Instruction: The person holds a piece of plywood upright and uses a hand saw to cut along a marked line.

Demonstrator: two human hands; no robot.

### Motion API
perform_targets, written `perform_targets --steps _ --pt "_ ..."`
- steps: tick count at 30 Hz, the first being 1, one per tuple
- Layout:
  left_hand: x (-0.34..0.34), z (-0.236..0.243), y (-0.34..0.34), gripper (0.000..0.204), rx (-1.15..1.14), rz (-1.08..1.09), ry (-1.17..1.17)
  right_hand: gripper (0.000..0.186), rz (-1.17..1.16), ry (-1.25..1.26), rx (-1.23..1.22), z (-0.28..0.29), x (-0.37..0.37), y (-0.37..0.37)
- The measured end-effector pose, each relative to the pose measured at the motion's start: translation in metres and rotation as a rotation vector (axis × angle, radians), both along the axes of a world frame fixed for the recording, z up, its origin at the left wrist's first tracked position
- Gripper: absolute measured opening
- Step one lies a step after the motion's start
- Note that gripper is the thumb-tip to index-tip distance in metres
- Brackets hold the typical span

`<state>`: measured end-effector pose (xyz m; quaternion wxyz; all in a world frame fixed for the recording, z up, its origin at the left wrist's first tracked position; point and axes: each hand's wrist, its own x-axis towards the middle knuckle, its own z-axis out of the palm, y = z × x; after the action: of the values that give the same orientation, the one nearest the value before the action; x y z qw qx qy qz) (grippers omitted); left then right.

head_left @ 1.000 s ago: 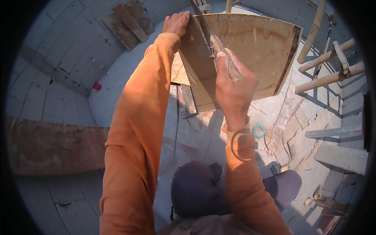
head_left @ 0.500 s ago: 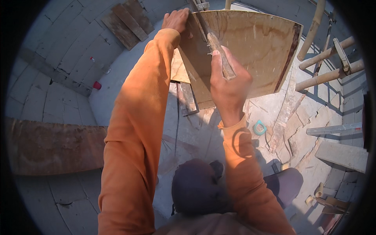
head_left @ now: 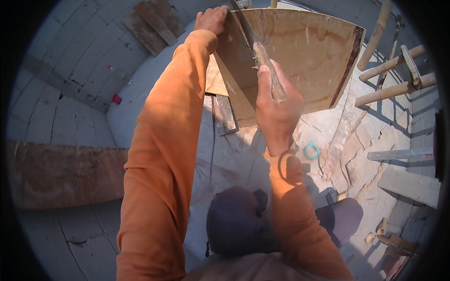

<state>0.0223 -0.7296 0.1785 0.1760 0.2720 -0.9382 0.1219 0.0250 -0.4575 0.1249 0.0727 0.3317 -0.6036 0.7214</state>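
Tan plywood (head_left: 304, 61) w/ wavy grain, dk brn edge stripe (head_left: 348, 67), brn saw handle (head_left: 266, 57), orange sleeves (head_left: 161, 140), teal tape measure (head_left: 311, 150)

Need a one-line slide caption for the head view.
Right hand grips a wooden-handled saw over a plywood panel; left hand rests at the panel's upper-left corner.

A pale, dusty floor (head_left: 234, 159), bright in sun on the right and shaded on the left, carries scattered things. Right of centre lies a teal tape measure (head_left: 311, 150). Beyond it, a long, worn wooden strip (head_left: 338, 143) lies at a slant. Near the middle is a short plank (head_left: 225, 114), partly covered from above. At far left, close to the wall, sits a small red cup-like object (head_left: 116, 99). At lower right are a pale ring-shaped piece (head_left: 370, 238) and, beside it, scraps too small to identify.
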Motion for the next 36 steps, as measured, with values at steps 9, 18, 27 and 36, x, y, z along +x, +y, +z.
perform_targets --steps 9,18,27,36 --pt "-0.001 -0.006 -0.011 0.08 -0.063 -0.046 0.084 0.033 -0.034 0.08 0.145 -0.026 0.014 0.041" --pt "-0.003 -0.012 -0.039 0.085 -0.06 -0.066 0.067 0.031 -0.142 0.224 0.191 -0.059 0.044 0.095" --pt "-0.01 -0.02 -0.036 0.089 -0.054 -0.062 0.119 0.029 -0.008 0.085 0.042 0.013 -0.015 -0.006" --pt "-0.004 -0.01 -0.026 0.09 -0.032 -0.025 0.032 0.032 -0.114 0.157 0.111 -0.072 0.044 0.096"
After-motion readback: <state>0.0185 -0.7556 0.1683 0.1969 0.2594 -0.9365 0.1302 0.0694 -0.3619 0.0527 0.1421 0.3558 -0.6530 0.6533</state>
